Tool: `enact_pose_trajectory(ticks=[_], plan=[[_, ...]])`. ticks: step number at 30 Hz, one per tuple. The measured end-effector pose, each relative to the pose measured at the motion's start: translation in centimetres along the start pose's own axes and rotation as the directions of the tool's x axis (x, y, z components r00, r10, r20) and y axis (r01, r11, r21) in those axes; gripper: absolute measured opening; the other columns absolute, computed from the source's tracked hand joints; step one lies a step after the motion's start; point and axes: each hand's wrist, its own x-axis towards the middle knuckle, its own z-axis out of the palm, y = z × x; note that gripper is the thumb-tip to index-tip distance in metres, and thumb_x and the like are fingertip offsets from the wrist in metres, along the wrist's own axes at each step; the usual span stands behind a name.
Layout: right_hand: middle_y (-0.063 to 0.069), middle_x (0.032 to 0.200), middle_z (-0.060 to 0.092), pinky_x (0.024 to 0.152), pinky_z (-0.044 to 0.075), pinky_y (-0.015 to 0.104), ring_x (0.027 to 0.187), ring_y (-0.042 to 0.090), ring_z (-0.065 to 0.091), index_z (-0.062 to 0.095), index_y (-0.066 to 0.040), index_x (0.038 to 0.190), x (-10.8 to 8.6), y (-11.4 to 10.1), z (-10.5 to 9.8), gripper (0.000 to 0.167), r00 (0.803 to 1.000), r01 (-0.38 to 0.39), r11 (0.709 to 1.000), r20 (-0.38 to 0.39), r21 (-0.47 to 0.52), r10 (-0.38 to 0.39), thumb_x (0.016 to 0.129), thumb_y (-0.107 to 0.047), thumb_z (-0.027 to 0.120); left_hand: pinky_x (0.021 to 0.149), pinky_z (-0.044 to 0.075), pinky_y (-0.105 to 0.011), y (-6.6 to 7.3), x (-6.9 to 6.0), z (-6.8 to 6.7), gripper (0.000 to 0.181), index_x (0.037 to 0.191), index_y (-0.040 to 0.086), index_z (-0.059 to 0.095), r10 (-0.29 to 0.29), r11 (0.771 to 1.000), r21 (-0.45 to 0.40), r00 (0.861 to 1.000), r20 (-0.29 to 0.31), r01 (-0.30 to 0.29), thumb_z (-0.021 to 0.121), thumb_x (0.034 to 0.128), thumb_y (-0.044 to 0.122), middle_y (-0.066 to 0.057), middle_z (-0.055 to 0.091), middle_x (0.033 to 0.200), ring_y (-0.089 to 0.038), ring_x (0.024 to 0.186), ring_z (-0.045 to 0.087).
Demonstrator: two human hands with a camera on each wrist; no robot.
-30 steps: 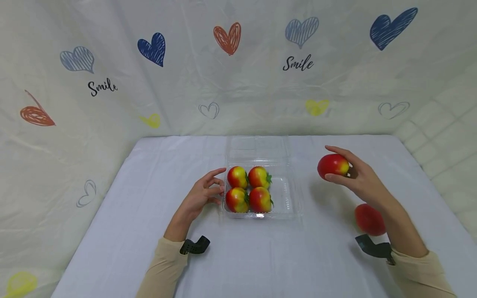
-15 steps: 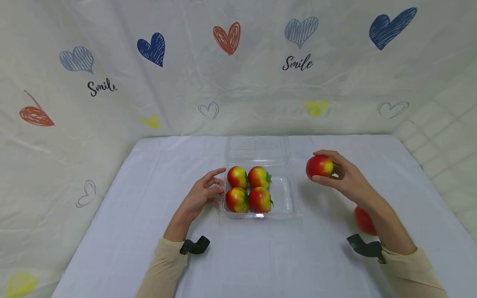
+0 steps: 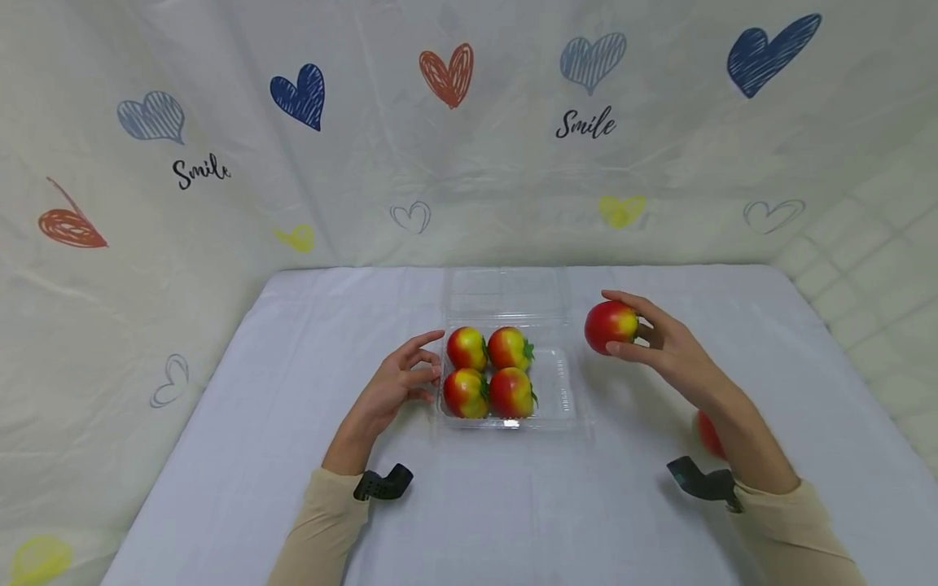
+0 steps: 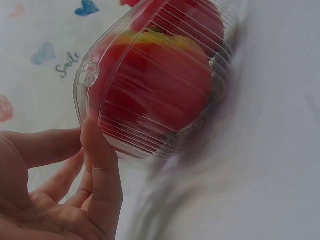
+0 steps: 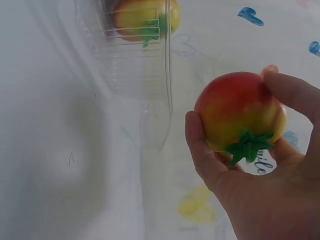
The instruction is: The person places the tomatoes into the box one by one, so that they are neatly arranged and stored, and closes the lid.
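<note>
A clear plastic clamshell box (image 3: 553, 407) stands mid-table with its lid (image 3: 506, 293) laid back. Several red-and-yellow tomato-like fruits (image 3: 466, 393) sit in its left and middle part. Fingertips of my left hand (image 3: 392, 382) touch the box's left side; in the left wrist view the fingers (image 4: 102, 170) lie against the rim. Right of the box, above the table, my right hand (image 3: 670, 342) holds another tomato-like fruit (image 3: 610, 327) between thumb and fingers. Its green leafy top (image 5: 248, 145) faces the palm in the right wrist view.
A red fruit (image 3: 709, 435) lies on the white tablecloth (image 3: 513, 505), partly hidden behind the right forearm. Behind the table hangs a pale sheet (image 3: 506, 179) printed with hearts. A black wrist camera (image 3: 703, 480) sits at the right cuff, another wrist camera (image 3: 383, 482) at the left.
My right hand has moved left toward the box with the tomato-like fruit in its grip. The forearm now covers more of the fruit on the table. The left hand stays where it was.
</note>
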Motion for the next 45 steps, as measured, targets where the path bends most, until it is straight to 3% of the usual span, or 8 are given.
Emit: enact_pose_trajectory(ticks=[2,4,9,19,28,36,45], plan=[[0.012,0.168,0.031,0.100,0.059,0.052,0.144,0.051,0.043,0.031,-0.034,0.163,0.2,-0.2,0.2,0.083,1.000,0.000,1.000,-0.012,-0.003,0.000,0.093,-0.031,0.076,0.066,0.060,-0.023,0.0,0.0,0.0,0.058,0.156,0.022,0.047,0.000,1.000,0.000,1.000,-0.001,0.000,0.065,0.1015,0.012,-0.001,0.058,0.106,-0.016,0.087,0.059],[0.013,0.166,0.034,0.101,0.058,0.056,0.143,0.050,0.045,0.032,-0.034,0.163,0.4,-0.3,0.5,0.082,1.000,-0.002,1.000,-0.023,0.003,0.002,0.094,-0.033,0.076,0.066,0.060,-0.023,0.0,0.0,0.0,0.057,0.155,0.022,0.047,0.000,1.000,-0.001,1.000,-0.001,0.000,0.065,0.1016,0.012,-0.001,0.058,0.106,-0.016,0.087,0.059],[0.017,0.159,0.041,0.099,0.061,0.044,0.139,0.048,0.051,0.033,-0.025,0.160,0.8,-0.5,1.1,0.079,0.999,-0.012,1.000,-0.032,0.027,0.013,0.095,-0.032,0.076,0.066,0.060,-0.023,0.0,0.0,0.1,0.057,0.155,0.023,0.048,-0.005,1.000,-0.005,1.000,-0.004,0.005,0.064,0.1017,0.012,-0.001,0.058,0.106,-0.016,0.087,0.059],[0.016,0.152,0.049,0.095,0.062,0.050,0.132,0.041,0.057,0.043,-0.020,0.152,1.6,-0.8,2.6,0.071,0.999,-0.013,1.000,-0.041,0.011,0.013,0.092,-0.034,0.079,0.065,0.060,-0.023,0.0,0.0,0.1,0.057,0.155,0.023,0.048,-0.007,1.000,-0.005,1.000,-0.009,0.007,0.065,0.1015,0.012,-0.001,0.058,0.105,-0.016,0.086,0.059],[0.016,0.154,0.049,0.099,0.060,0.055,0.132,0.038,0.055,0.043,-0.016,0.156,1.8,-1.0,3.4,0.076,0.999,0.019,0.999,-0.031,-0.036,-0.021,0.091,-0.032,0.080,0.066,0.060,-0.022,0.0,-0.1,0.0,0.058,0.155,0.023,0.047,-0.007,1.000,0.001,1.000,-0.011,0.007,0.065,0.1013,0.013,0.000,0.058,0.106,-0.016,0.087,0.059],[0.013,0.155,0.049,0.105,0.054,0.061,0.133,0.037,0.054,0.044,-0.022,0.156,2.2,-1.0,4.5,0.075,0.998,0.053,0.997,-0.038,-0.054,-0.055,0.091,-0.034,0.080,0.066,0.060,-0.023,0.1,-0.2,0.2,0.058,0.155,0.022,0.047,-0.006,1.000,-0.003,1.000,-0.014,0.006,0.065,0.1012,0.013,-0.001,0.058,0.106,-0.017,0.086,0.059],[0.011,0.143,0.057,0.113,0.046,0.065,0.127,0.032,0.056,0.054,-0.020,0.149,2.4,-0.9,5.4,0.067,0.995,0.092,0.986,-0.035,-0.140,-0.098,0.089,-0.031,0.082,0.067,0.060,-0.023,0.1,-0.2,0.2,0.057,0.154,0.023,0.048,-0.009,1.000,-0.003,1.000,-0.014,0.008,0.065,0.1010,0.012,-0.001,0.059,0.106,-0.017,0.087,0.059]])
